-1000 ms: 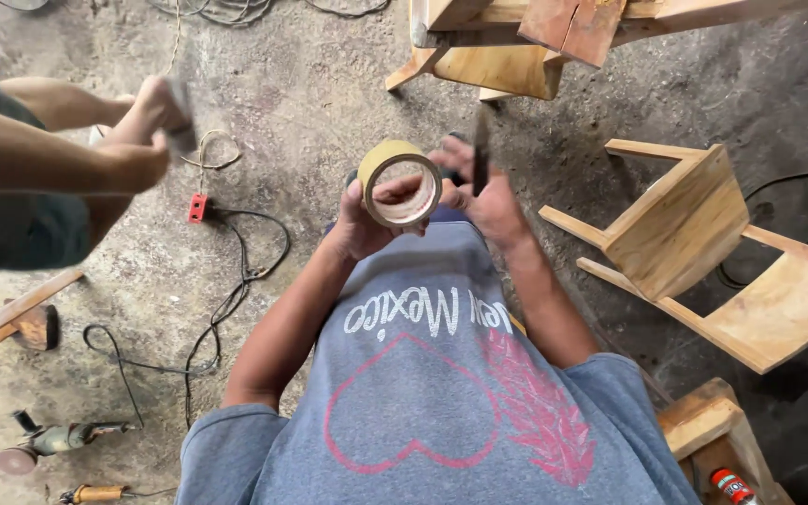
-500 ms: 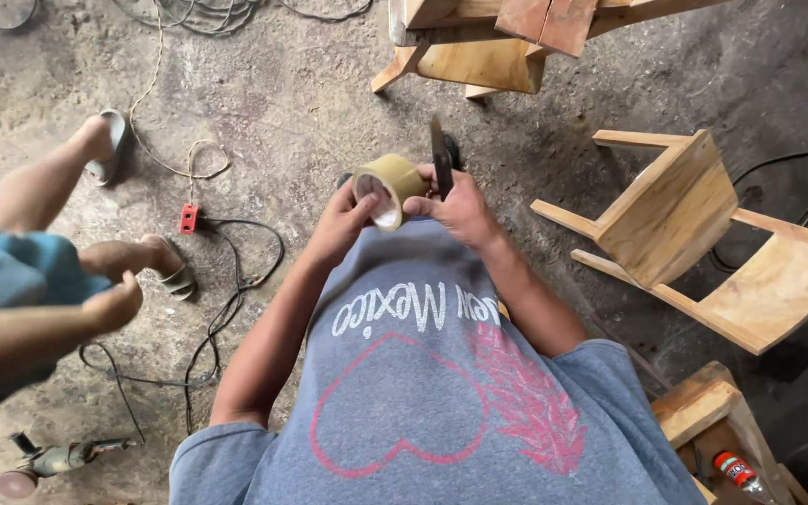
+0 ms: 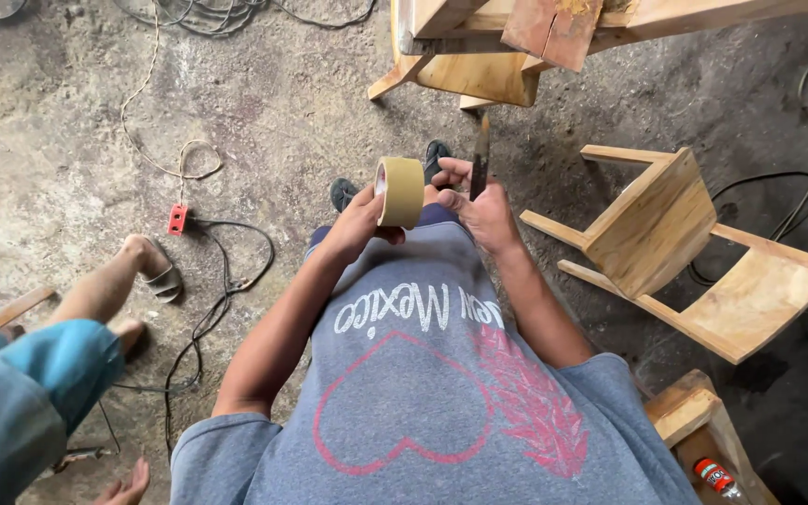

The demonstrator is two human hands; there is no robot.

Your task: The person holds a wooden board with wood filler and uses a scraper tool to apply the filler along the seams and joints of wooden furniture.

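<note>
The left hand (image 3: 359,224) grips a tan tape roll (image 3: 400,192) on edge, its fingers wrapped around it; the right hand (image 3: 483,210) fingers pinch a dark blade (image 3: 480,159) upright beside it, ready for cutting.

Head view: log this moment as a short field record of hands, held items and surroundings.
left hand: grips a tan tape roll, held on edge
right hand: holds a thin dark blade, tip pointing away
small wooden chair: tipped over on the floor, to the right
red switch: on the concrete floor with black cables
other person: sandalled foot at left
</note>
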